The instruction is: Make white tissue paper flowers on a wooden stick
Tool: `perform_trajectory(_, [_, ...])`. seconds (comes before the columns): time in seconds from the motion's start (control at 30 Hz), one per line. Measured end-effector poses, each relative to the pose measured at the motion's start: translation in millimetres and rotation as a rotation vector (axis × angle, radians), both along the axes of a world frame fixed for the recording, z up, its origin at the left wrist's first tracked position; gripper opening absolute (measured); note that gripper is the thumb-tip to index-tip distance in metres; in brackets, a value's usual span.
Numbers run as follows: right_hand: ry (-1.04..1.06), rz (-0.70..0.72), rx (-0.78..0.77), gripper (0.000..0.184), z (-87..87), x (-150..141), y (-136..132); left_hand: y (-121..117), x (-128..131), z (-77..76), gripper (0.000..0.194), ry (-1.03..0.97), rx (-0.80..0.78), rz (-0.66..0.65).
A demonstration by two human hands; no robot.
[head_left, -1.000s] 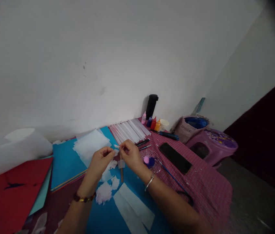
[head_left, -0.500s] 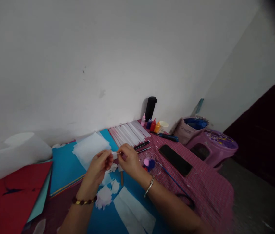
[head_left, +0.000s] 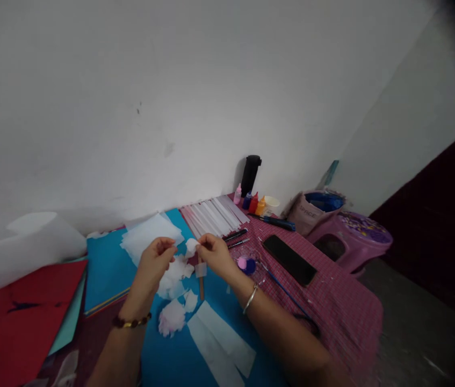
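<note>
My right hand point(head_left: 216, 257) pinches a small white crumpled paper piece point(head_left: 191, 247) between thumb and forefinger. To its left, my left hand point(head_left: 157, 263) is apart from that piece, fingers half curled, the tips a little apart, and nothing visible in them. Below the hands, white paper scraps point(head_left: 171, 282) are scattered on a blue sheet point(head_left: 154, 360). A brown wooden stick point(head_left: 201, 289) lies under my right hand, a small white square point(head_left: 201, 270) across it. Nearer to me sit a ruffled pinkish-white paper bunch point(head_left: 172, 318) and long white paper strips point(head_left: 221, 344).
Stacked white sheets point(head_left: 146, 236) and pale strips point(head_left: 215, 216) lie toward the wall. On the right are pens point(head_left: 235, 235), a paint palette point(head_left: 246, 263), a phone point(head_left: 289, 259), a brush point(head_left: 287, 293), paint bottles point(head_left: 253, 203) and a black flask point(head_left: 250, 174). Red paper point(head_left: 21, 317) lies left.
My left hand has let go of the white paper piece and drawn back to the left. My right hand keeps hold of it, and more of the piece shows.
</note>
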State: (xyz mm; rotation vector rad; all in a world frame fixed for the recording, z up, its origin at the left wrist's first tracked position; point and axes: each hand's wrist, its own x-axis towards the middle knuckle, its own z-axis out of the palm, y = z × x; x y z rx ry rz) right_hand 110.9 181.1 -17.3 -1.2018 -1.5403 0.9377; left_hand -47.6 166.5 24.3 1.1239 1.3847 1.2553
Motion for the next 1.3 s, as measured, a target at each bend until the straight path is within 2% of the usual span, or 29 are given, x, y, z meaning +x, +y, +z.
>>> perform_trajectory(0.1, [-0.238, -0.021, 0.015, 0.008, -3.3, 8, 6, 2, -13, 1.4, 0.017, 0.106, -0.011, -0.057])
perform_trajectory(0.17, [-0.329, -0.003, 0.024, 0.02, -3.2, 10, 5, 2, -19, 1.7, 0.015, 0.139, -0.013, -0.093])
perform_trajectory(0.23, [-0.451, 0.074, 0.048, 0.032, -1.8, 9, 2, 2, -20, 2.2, 0.014, 0.157, 0.0, -0.098])
perform_trajectory(0.27, [-0.533, 0.137, 0.07, 0.033, -1.2, 8, -1, 1, -20, 2.7, 0.015, 0.159, 0.007, -0.098])
perform_trajectory(0.33, [-0.673, 0.273, 0.117, 0.025, -1.5, 3, -6, 1, -19, 4.4, 0.015, 0.154, 0.018, -0.106])
perform_trajectory(0.4, [-0.698, 0.337, 0.108, 0.018, -4.3, -3, -9, 0, -17, 6.4, 0.014, 0.147, 0.031, -0.119])
perform_trajectory(0.53, [-0.541, 0.273, -0.03, 0.006, -14.9, -12, -6, -2, -16, 9.2, 0.014, 0.132, 0.063, -0.122])
perform_trajectory(0.63, [-0.423, 0.251, -0.12, 0.007, -19.9, -10, 5, -3, -17, 8.8, 0.014, 0.121, 0.089, -0.116])
perform_trajectory(0.73, [-0.238, 0.254, -0.264, 0.006, -17.9, -2, 17, -1, -16, 5.5, 0.014, 0.131, 0.088, -0.143])
perform_trajectory(0.83, [-0.051, 0.289, -0.405, 0.013, -11.3, 7, 23, 1, -13, -0.7, 0.01, 0.183, 0.083, -0.189])
perform_trajectory(1.0, [0.168, 0.332, -0.545, 0.026, -3.5, 12, 24, 0, 1, -12.3, 0.044, 0.214, 0.115, -0.235])
perform_trajectory(1.07, [0.215, 0.335, -0.574, 0.026, -2.8, 12, 24, 1, 7, -16.4, 0.038, 0.204, 0.147, -0.234])
perform_trajectory(1.17, [0.25, 0.338, -0.592, 0.024, -1.6, 11, 23, 3, 13, -21.8, 0.013, 0.211, 0.199, -0.175])
perform_trajectory(1.3, [0.305, 0.288, -0.533, 0.022, 2.6, 9, 20, 6, 13, -26.3, 0.014, 0.198, 0.181, -0.103])
